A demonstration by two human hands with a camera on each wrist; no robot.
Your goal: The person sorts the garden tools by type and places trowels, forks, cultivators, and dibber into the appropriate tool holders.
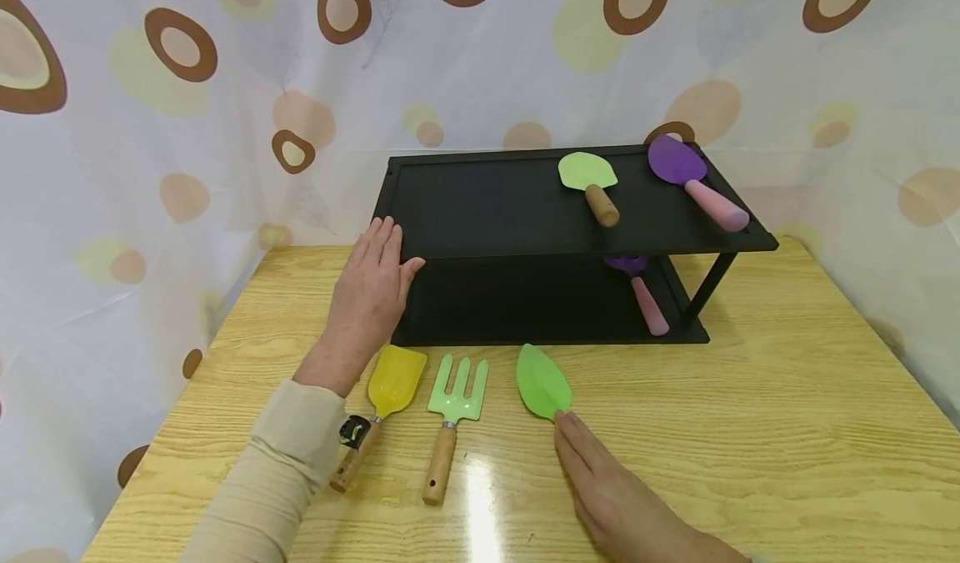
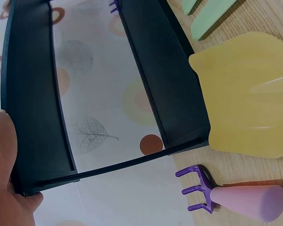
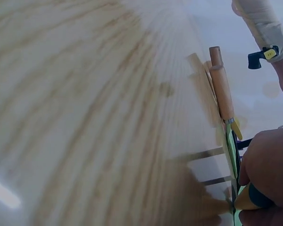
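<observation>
My left hand (image 1: 369, 284) rests on the left front corner of a black two-tier shelf (image 1: 480, 208), fingers straight and thumb spread along the front edge. With my right hand (image 1: 618, 496) I grip the wooden handle of a green trowel (image 1: 543, 382), which points toward the shelf over the table. The right wrist view shows the handle (image 3: 249, 198) between thumb and fingers. Left of that trowel lie a light green hand fork (image 1: 457, 396) and a yellow shovel (image 1: 396, 379), both wooden-handled. My left wrist passes close to the shovel.
On the top tier are a pale green trowel (image 1: 587, 171) and a purple trowel (image 1: 677, 160). A purple fork with a pink handle (image 1: 649, 306) lies on the lower tier. Another purple fork (image 2: 200, 188), hidden in the head view, lies on the table near the shelf's left end.
</observation>
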